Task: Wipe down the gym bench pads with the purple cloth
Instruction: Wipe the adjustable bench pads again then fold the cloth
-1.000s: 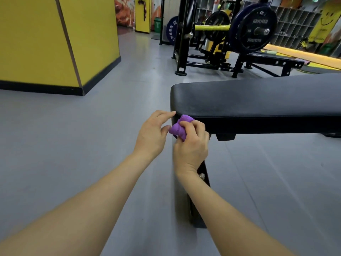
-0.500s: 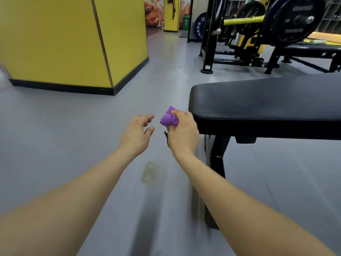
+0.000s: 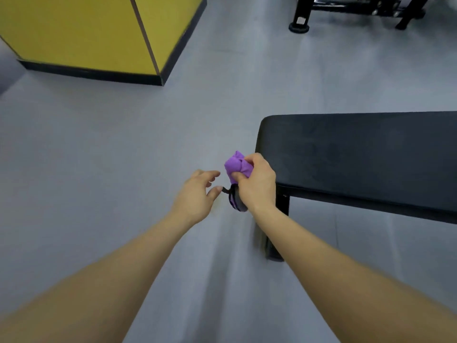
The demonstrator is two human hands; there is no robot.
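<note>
The right hand (image 3: 256,184) grips a bunched purple cloth (image 3: 238,165), fingers curled round it, with the wad bulging above the knuckles; the forearm reaches in from the lower right. The left hand (image 3: 197,196) hovers just beside it, holding nothing, fingers loosely spread and slightly bent toward the cloth, its forearm entering from the lower left. Below the right hand hangs a dark, purple-edged piece (image 3: 236,201) with a small black tab near the left thumb; whether it is part of the cloth is hard to tell. The cloth sits just off the near left corner of the black bench pad (image 3: 358,154), and whether it touches the pad cannot be made out. The pad runs off to the right, cut by the frame. A black bench leg (image 3: 282,219), blurred, drops behind the right wrist to the grey floor (image 3: 99,157). Well beyond the left hand stands a yellow block (image 3: 86,30) with a black base; beyond the pad, black machine feet (image 3: 299,23) are cropped at the top.
</note>
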